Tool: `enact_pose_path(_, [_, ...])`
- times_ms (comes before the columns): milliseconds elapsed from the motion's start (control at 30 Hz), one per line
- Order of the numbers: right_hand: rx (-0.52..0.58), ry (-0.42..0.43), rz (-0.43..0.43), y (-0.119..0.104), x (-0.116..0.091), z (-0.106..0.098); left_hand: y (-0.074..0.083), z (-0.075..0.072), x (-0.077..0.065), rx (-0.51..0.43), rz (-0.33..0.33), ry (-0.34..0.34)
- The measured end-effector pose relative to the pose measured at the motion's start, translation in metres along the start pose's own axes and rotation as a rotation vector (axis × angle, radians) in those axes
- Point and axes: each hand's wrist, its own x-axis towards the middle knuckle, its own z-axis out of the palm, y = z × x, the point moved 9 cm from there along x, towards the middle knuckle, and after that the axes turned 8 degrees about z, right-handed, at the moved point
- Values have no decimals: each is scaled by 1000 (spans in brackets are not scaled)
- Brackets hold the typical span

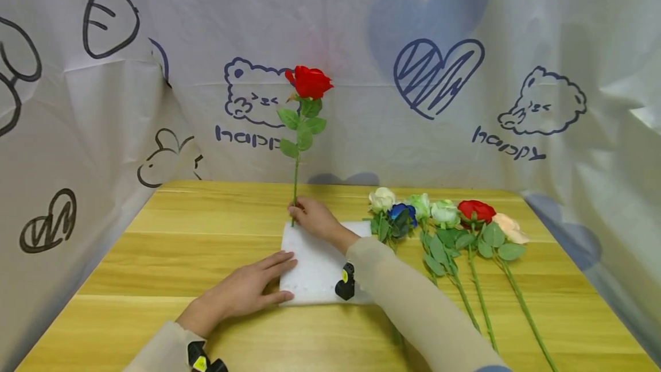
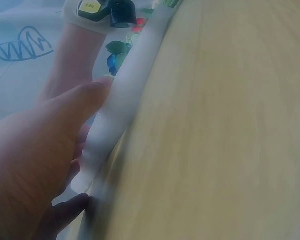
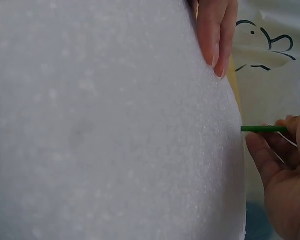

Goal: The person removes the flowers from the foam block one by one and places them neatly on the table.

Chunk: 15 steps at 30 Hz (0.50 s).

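Observation:
A red rose [image 1: 310, 82] with green leaves and a long stem stands upright, its lower end at the far left corner of a white foam block [image 1: 325, 271]. My right hand [image 1: 317, 218] pinches the stem low down, just above the foam. In the right wrist view, the green stem [image 3: 262, 128] meets the foam's surface between the fingers and the block. My left hand [image 1: 248, 286] rests along the block's left side, fingers extended and touching its edge. From the left wrist, the thumb [image 2: 92, 97] lies against the side of the foam block [image 2: 125, 95].
Right of the block lie several loose flowers: a white rose [image 1: 382, 200], a blue rose [image 1: 401, 213], pale green ones [image 1: 445, 213], another red rose [image 1: 476, 211] and a peach one [image 1: 510, 227]. Their stems run toward the near edge of the wooden table [image 1: 206, 217]. A printed curtain [image 1: 356, 27] hangs behind.

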Motion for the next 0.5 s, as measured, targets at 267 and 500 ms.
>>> enact_pose_path(267, [-8, 8, -1, -2, 0, 3, 0, -1, 0, 14, 0, 1])
enact_pose_path(500, [12, -11, 55, -3, 0, 4, 1, -2, -1, 18, 14, 17])
